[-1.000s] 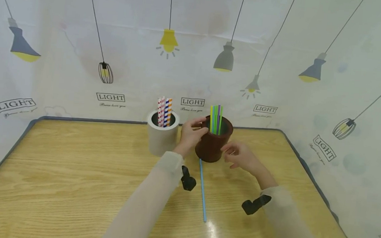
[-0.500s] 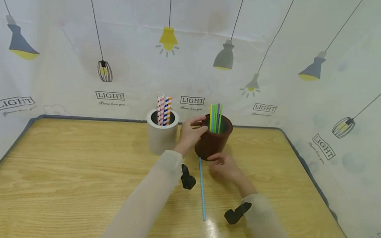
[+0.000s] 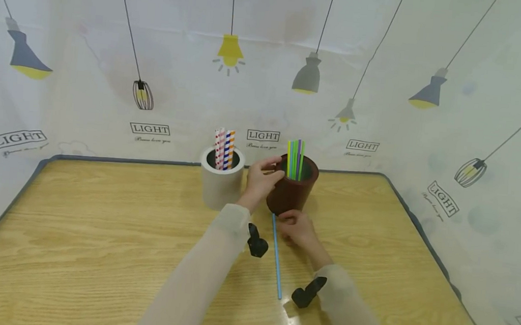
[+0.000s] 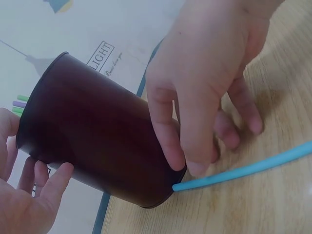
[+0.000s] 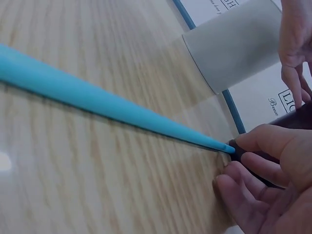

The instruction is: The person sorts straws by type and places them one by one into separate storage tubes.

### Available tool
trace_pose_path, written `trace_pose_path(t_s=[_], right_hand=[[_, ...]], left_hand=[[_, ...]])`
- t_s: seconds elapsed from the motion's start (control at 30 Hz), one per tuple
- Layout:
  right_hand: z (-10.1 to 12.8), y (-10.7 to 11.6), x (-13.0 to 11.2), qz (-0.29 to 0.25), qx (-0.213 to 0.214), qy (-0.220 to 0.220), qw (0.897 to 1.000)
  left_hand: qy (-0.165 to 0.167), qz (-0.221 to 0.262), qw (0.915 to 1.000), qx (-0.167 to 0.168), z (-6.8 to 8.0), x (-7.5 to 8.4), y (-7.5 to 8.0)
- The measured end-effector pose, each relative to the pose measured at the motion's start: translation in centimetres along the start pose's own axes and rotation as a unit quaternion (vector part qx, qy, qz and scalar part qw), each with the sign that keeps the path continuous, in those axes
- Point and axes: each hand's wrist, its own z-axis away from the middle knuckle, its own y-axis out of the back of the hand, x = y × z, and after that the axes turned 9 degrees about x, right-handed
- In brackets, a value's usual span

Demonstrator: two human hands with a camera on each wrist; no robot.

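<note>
We steady the brown cup (image 3: 292, 191) with our left hand (image 3: 261, 179), fingers curled round its left side and rim. Our right hand (image 3: 298, 228) is down on the tabletop (image 3: 99, 221) at the cup's near base, fingertips (image 4: 195, 168) closing narrowly on the far end of the blue straw (image 3: 276, 258), though we cannot tell whether they have pinched it yet.

The straw lies flat, running from the cup's base toward us, its far end touching the cup wall. We judge the thin straw could roll or slide away from a shallow pinch. A push forward might also nudge the cup and tip the coloured straws (image 3: 295, 160) standing in it toward the white cup (image 3: 221, 180) just to the left.
</note>
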Motion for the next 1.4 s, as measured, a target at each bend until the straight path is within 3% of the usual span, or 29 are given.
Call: trace_pose_path(t_s=[0.23,0.43,1.1,1.4], right_hand=[[0.1,-0.7,-0.1,0.001,0.028,-0.012,1.0],[0.2,-1.3,-0.3,0.038,0.048,-0.01,0.998],[0.3,-1.4,-0.1,0.065,0.028,-0.008,0.997],[0.6,-1.2,-0.2,0.087,0.027,0.024,0.996]], left_hand=[[-0.007,0.001,1.0,-0.001,0.1,0.2,0.0],[-0.007,-0.002,1.0,0.003,0.0,0.1,0.0],[-0.004,-0.004,1.0,0.002,0.1,0.2,0.0],[-0.001,-0.005,0.9999,0.009,0.3,0.2,-0.1]])
